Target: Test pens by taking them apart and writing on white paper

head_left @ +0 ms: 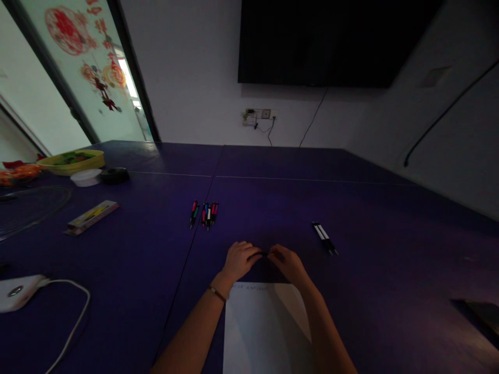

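Observation:
My left hand point(240, 259) and my right hand point(287, 261) meet above the far edge of a white sheet of paper point(261, 327). Between their closed fingertips runs a slim black pen point(264, 254), held from both sides and mostly covered by the fingers. Faint writing lines the sheet's top edge. Beyond my left hand lie several black pens with coloured barrels point(209, 214), and beside them a separate pair in red and green point(194, 214). Two black-and-white pens point(325, 238) rest side by side, right of my right hand.
On the left of the purple table point(249, 197) are a long cardboard box point(92, 217), a yellow basket point(74, 162), a white bowl point(86, 177), a black tape roll point(114, 175) and a white device point(19, 293) with a cable. A dark flat object point(483, 314) lies at right.

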{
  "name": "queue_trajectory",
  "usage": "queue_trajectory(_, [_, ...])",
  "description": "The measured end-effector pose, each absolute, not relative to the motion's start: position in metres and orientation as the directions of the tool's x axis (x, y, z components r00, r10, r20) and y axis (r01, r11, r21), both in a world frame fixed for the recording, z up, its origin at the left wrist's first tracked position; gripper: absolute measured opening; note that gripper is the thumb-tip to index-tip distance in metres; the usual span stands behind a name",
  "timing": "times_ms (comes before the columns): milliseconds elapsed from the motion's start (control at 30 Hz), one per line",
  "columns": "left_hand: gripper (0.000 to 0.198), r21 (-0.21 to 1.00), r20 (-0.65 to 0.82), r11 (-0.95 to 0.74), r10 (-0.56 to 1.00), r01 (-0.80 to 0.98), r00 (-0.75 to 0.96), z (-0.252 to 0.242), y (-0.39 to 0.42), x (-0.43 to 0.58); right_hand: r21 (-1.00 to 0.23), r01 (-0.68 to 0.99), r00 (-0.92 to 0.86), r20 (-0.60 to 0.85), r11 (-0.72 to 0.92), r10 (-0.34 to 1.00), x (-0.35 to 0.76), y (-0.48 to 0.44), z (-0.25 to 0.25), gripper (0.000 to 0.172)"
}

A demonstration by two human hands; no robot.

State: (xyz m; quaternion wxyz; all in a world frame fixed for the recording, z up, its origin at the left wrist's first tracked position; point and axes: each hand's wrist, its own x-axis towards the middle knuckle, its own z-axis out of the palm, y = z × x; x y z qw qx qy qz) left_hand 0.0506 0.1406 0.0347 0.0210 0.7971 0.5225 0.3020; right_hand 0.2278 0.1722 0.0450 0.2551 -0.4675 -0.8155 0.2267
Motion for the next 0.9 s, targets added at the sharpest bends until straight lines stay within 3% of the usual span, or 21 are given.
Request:
queue_trajectory(133, [0.023, 0.351, 0.461, -0.45, 0.846, 0.821, 0.267, 0.0344, 0.1407, 0.05, -0.603, 0.645, -0.453, 0.192, 0.469, 0.87, 0.2262, 0.1717, 0.0441, 0.035])
queue_trajectory(267, [0.022, 0.346, 0.458, -0.448, 0.848, 0.824, 0.268, 0.0344, 0.1414, 0.0494, -0.594, 0.619, -0.45, 0.267, 0.514, 0.852, 0.2275, 0.172, 0.0455, 0.022])
queue_trajectory(467, [0.022, 0.343, 0.441, -0.455, 0.85, 0.822, 0.287, 0.0352, 0.142, 0.0479, -0.511, 0.651, -0.51, 0.254, 0.561, 0.822, 0.2273, 0.1736, 0.047, 0.025])
queue_trajectory(667, [0.022, 0.333, 0.439, -0.485, 0.839, 0.809, 0.322, 0.0341, 0.1431, 0.0474, -0.622, 0.65, -0.458, 0.139, 0.437, 0.878, 0.2266, 0.1729, 0.0429, 0.039])
queue_trajectory(767, [0.024, 0.36, 0.44, -0.486, 0.841, 0.797, 0.314, 0.032, 0.1444, 0.0476, -0.617, 0.622, -0.438, 0.237, 0.483, 0.867, 0.226, 0.1734, 0.044, 0.029])
queue_trajectory(900, [0.026, 0.376, 0.431, -0.489, 0.844, 0.788, 0.318, 0.0309, 0.1446, 0.0479, -0.517, 0.622, -0.468, 0.356, 0.588, 0.809, 0.2246, 0.174, 0.0474, 0.021])
